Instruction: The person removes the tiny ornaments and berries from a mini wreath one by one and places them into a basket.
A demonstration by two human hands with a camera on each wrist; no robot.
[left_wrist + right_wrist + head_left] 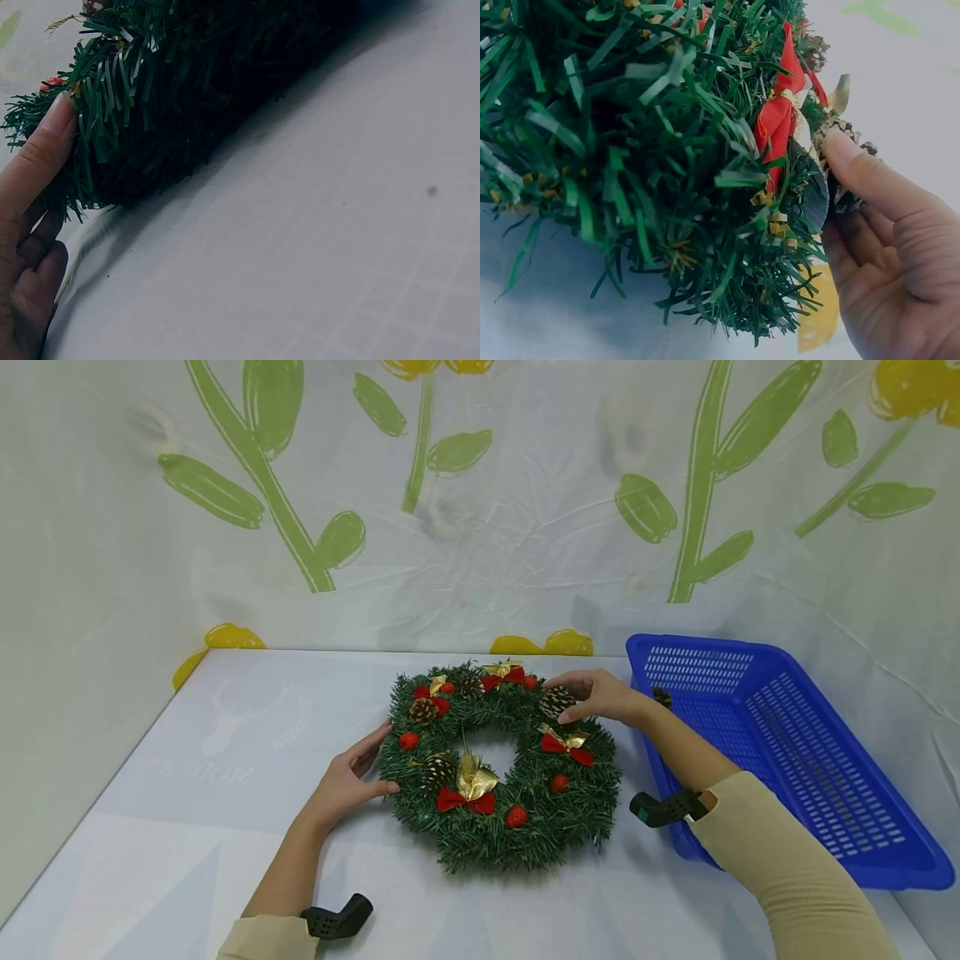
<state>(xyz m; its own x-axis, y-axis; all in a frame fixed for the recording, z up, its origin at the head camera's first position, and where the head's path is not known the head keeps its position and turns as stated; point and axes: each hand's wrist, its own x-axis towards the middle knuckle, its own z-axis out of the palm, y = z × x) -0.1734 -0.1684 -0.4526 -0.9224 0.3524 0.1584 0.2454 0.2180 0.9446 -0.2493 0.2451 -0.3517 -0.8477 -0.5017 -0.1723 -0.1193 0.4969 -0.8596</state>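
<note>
A green wreath (498,764) with red bows, gold ribbons, red berries and pine cones lies flat on the white table (187,793). My left hand (375,760) touches its left rim with straight fingers. In the left wrist view the thumb (45,142) presses against the needles of the wreath (187,82). My right hand (581,697) arches over a pine cone (557,702) at the wreath's upper right and grips it. In the right wrist view the right hand (877,225) has its thumb beside a red bow (780,112) on the wreath (645,150).
A blue plastic basket (787,752) stands at the right of the table, close behind my right forearm, with a small pine cone (662,697) in it. A sheet printed with green leaves and yellow flowers hangs behind and at both sides.
</note>
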